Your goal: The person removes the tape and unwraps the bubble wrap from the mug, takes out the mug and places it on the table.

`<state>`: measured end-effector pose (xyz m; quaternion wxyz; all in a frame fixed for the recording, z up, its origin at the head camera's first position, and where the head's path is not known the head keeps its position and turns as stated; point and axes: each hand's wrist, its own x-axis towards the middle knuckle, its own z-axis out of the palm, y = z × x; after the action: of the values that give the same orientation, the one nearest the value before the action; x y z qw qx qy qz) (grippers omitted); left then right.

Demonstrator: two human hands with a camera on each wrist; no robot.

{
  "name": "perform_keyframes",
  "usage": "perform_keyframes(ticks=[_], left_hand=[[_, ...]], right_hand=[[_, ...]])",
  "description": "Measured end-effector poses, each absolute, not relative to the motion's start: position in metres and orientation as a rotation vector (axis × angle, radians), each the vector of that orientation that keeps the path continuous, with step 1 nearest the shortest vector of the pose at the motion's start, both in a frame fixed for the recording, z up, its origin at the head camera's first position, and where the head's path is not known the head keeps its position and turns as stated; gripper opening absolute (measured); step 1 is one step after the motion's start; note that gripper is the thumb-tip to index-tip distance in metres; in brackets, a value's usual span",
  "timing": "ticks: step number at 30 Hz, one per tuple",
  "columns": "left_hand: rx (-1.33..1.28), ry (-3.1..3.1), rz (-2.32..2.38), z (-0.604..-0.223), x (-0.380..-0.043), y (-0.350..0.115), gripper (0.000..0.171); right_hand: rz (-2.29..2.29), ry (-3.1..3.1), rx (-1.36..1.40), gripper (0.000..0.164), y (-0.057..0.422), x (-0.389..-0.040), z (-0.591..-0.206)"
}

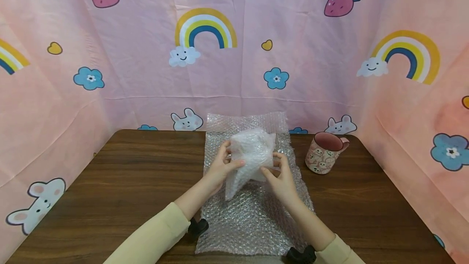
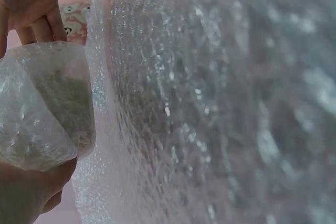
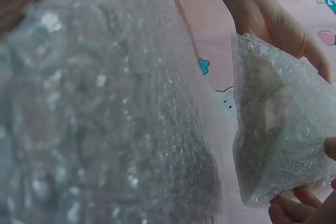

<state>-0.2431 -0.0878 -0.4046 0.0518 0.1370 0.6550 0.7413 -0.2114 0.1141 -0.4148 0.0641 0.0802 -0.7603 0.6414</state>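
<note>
- Head view: left hand (image 1: 219,169) and right hand (image 1: 281,177) hold a crumpled, translucent white bubble-wrap bundle (image 1: 253,152) toward the far edge of the dark wooden table (image 1: 146,178); its contents are indistinct.
- Beneath, a clear bubble-wrap sheet (image 1: 253,227) is partly hidden.
- Pink patterned mug (image 1: 320,159) stands near the far right corner.

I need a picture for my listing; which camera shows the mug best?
The head view: the mug shows there whole and unblocked. The left wrist view catches just a patterned patch; the right wrist view shows none.
</note>
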Motion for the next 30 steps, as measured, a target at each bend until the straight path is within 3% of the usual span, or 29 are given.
perform_keyframes(ticks=[22, 30], left_hand=[[0.376, 2.000, 2.158, -0.417, -0.254, -0.083, 0.076], [0.383, 2.028, 2.120, -0.419, -0.256, -0.086, 0.083]], right_hand=[[1.920, -2.313, 0.194, 0.048, 0.120, -0.216, -0.432], [1.896, -2.316, 0.219, 0.049, 0.120, -0.215, -0.435]])
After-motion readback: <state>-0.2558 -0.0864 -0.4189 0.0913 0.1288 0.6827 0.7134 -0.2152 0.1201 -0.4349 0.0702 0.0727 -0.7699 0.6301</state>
